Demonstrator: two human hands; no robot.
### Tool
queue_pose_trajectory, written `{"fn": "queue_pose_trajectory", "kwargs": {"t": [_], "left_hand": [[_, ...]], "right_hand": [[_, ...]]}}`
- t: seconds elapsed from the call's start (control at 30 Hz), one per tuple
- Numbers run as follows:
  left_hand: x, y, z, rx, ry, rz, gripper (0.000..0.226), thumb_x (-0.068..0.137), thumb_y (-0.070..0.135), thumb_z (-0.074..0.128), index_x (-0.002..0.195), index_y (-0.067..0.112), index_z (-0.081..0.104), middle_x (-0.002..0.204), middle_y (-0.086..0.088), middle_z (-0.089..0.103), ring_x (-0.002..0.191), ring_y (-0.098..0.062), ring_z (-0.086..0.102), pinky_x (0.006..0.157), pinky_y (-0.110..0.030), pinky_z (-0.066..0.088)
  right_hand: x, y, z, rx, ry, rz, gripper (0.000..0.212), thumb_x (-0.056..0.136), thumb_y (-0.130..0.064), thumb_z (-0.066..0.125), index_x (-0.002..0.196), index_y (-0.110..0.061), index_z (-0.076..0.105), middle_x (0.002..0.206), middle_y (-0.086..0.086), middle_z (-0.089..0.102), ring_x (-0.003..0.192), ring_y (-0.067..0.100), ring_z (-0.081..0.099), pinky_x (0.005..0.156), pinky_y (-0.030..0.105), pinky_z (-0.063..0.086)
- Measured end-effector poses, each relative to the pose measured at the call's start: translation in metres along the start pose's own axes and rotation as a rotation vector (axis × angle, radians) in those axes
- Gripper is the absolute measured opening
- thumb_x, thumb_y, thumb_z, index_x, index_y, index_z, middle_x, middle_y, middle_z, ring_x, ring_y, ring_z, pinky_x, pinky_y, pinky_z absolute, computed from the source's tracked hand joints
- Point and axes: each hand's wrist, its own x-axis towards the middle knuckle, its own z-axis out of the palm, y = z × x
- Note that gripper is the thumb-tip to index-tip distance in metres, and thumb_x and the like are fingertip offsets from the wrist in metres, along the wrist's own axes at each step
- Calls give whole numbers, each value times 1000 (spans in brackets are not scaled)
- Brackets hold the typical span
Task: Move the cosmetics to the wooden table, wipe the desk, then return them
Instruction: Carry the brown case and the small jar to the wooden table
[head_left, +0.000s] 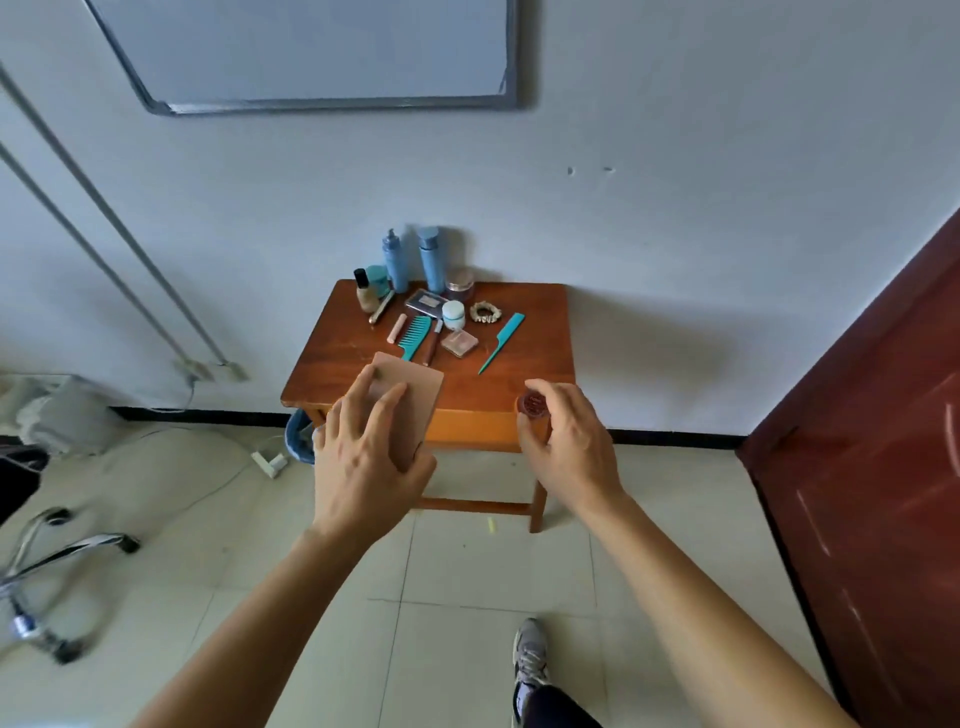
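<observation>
**Spotter:** Where are the cosmetics sitting?

**Operator:** I'm facing the wooden table (524, 358) by the wall, and most of the set is lying on it. There are two blue bottles (396, 262) at the back, a wide teal comb (415, 336) in the middle, and a tail comb (502, 343) to the right. I'm holding two more pieces over its near edge.

**Spotter:** What are your hands doing?

**Operator:** My left hand (363, 462) is clamping a flat tan case (418, 397), with the fingers laid out along the top face and the thumb tucked under the near end. My right hand (569, 441) is curling round a small round pot (532, 404), with the lid facing up.

**Spotter:** How are you expecting them to handle?

**Operator:** I'm judging the case to be light, rigid and smooth-faced, so it's likely to slide under pressure alone. I'm pinching it across both faces near one end for control. The pot looks hard, probably slick, and apt to roll if it's tipped. I'm taking it round the wall so it lands upright.

**Spotter:** Where are you aiming?

**Operator:** I'm aiming for the bare wood along the near edge, the case on the left and the pot on the right. That's well apart from the bottles, which look easy to topple.
</observation>
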Motion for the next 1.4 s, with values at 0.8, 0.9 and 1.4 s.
{"fn": "queue_pose_trajectory", "kwargs": {"t": [0.8,0.9,1.4], "left_hand": [[308,-283,142,-31,-324,-355,76,82,58,62,142,31,25,151,3,25,131,-27,39,100,-50,47],[316,-316,167,-37,-454,-374,75,82,62,58,141,32,23,152,2,25,133,-27,38,102,-50,46],[346,-359,229,-27,-737,-233,44,99,49,35,141,37,40,163,3,2,141,-35,23,105,-52,39]], "right_hand": [[312,-12,280,-123,-326,167,41,89,-39,65,125,-34,46,121,-8,61,107,10,61,72,18,51],[319,-24,315,-147,-388,273,42,89,-43,65,124,-37,44,122,-12,60,109,8,60,70,12,46],[336,-14,413,-150,-566,426,26,91,-36,63,113,-35,49,110,-10,55,96,8,56,69,14,45]]}}
